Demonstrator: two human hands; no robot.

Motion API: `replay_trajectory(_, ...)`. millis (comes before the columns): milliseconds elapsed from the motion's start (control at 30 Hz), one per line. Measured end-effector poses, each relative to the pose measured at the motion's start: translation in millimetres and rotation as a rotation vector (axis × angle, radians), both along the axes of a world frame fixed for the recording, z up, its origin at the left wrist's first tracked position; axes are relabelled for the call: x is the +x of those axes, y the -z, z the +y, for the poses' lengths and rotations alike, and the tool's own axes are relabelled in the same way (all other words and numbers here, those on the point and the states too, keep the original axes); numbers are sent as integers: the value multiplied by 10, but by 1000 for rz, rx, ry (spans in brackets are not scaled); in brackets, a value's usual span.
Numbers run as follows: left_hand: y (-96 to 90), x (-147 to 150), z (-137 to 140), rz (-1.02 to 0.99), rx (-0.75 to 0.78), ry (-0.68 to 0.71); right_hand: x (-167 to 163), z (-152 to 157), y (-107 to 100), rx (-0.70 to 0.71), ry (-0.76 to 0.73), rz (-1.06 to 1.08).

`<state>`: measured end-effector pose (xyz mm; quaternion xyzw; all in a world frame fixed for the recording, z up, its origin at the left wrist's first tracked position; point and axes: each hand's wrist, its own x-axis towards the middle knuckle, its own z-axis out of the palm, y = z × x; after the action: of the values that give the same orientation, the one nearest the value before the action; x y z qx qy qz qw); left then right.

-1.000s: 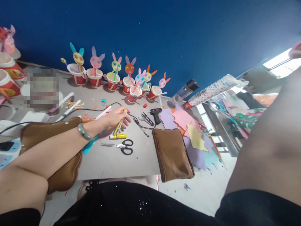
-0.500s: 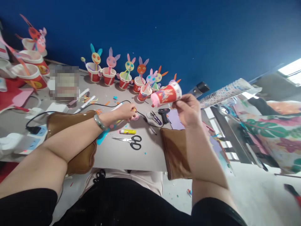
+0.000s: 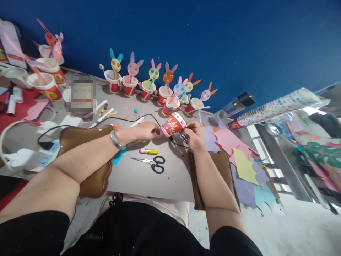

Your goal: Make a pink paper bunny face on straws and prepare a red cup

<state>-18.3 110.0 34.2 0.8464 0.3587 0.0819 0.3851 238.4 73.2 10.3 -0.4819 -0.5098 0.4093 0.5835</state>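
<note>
My right hand (image 3: pixel 194 137) grips a red and white printed paper cup (image 3: pixel 173 123) at its rim. The cup is tilted, its base toward my left hand (image 3: pixel 149 131). My left fingers are pinched around something small and pinkish, mostly hidden by the fingers, close beside the cup's base. Below the hands lie a yellow glue stick (image 3: pixel 149 152) and black-handled scissors (image 3: pixel 152 163). Behind the cup stands a row of similar cups with paper rabbits, among them a purple-faced rabbit (image 3: pixel 179 89) and an orange-faced rabbit (image 3: pixel 168 76).
Brown cushions lie under my left forearm (image 3: pixel 86 140) and right forearm (image 3: pixel 230 160). A black cable (image 3: pixel 125 120) crosses the table from a power strip (image 3: pixel 50 153). Coloured paper (image 3: pixel 243 165), a clear tube (image 3: pixel 231 108) and stacked cups (image 3: pixel 277 108) occupy the right side.
My right hand has brought the cup down and left, beside my left hand. The glue gun seen earlier is now hidden behind the cup and hand. The view has shifted slightly.
</note>
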Motion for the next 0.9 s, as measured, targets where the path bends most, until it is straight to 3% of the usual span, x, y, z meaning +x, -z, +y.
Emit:
replay_trajectory(100, 38, 17, 30, -51, -68, -56, 25, 15, 92, 16, -12, -61)
replay_trajectory(233, 52, 89, 54, -358, -141, -331, -30, -31, 103, 85, -49, -74)
replay_trajectory(300, 41, 129, 25, -448, -218, -320, -90, -72, 78, 107, -84, -56)
replay_trajectory(400, 4, 158, -64, -708, -584, -243, -179, -128, 29, 132, -134, -48)
replay_trajectory(500, -51, 145, -133, -703, -751, -180, -227, -159, -13, 123, -163, -79)
replay_trajectory(600, -110, 127, -135, -708, -807, -238, -219, -180, -53, 135, -85, -120)
replay_trajectory(733, -174, 128, -84, -855, -761, -439, -193, -297, -146, 191, 81, -284)
replay_trajectory(800, -189, 136, -67, -914, -719, -511, -214, -408, -215, 190, -38, -454)
replay_trajectory(900, -191, 147, -66, -953, -704, -537, -300, -574, -313, 172, -411, -702)
